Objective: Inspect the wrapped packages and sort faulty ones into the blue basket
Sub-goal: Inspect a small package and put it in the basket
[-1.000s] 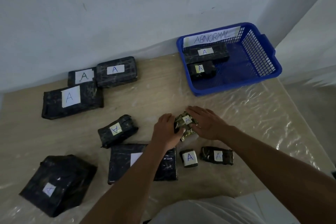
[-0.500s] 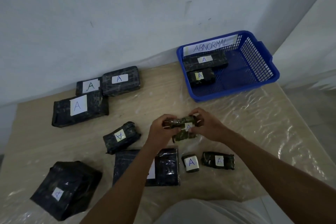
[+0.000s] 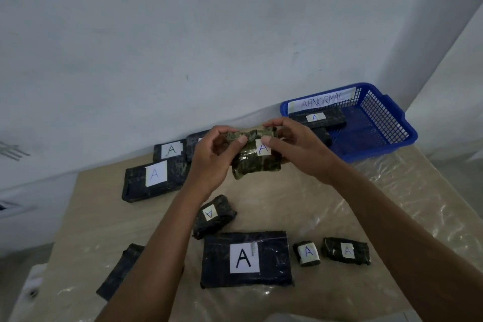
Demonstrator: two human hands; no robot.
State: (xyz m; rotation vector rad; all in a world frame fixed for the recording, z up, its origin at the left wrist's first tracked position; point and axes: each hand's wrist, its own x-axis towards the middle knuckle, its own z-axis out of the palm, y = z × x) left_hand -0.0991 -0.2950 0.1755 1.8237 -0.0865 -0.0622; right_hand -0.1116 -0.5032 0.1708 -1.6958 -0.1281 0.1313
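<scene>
I hold a small dark wrapped package (image 3: pixel 254 165) with a white "A" label up in front of me, above the table. My left hand (image 3: pixel 213 158) pinches its upper left end and my right hand (image 3: pixel 295 148) grips its upper right end. Its wrapping looks loose and crumpled along the top. The blue basket (image 3: pixel 384 123) labelled "ABNORMAL" stands at the far right of the table with two dark packages (image 3: pixel 317 119) inside. Several other wrapped packages lie on the table, among them a big flat one (image 3: pixel 245 259) near me.
The table (image 3: pixel 287 206) is covered in clear plastic film. Two small packages (image 3: pixel 307 252) (image 3: pixel 346 250) lie at the front right, one (image 3: pixel 214 215) in the middle, larger ones (image 3: pixel 154 178) at the back left against the wall. Another package (image 3: pixel 117 272) sits front left, partly behind my arm.
Both hands picked the small package off the table and raised it toward my face. My head tilted up, so the table sits lower in view.
</scene>
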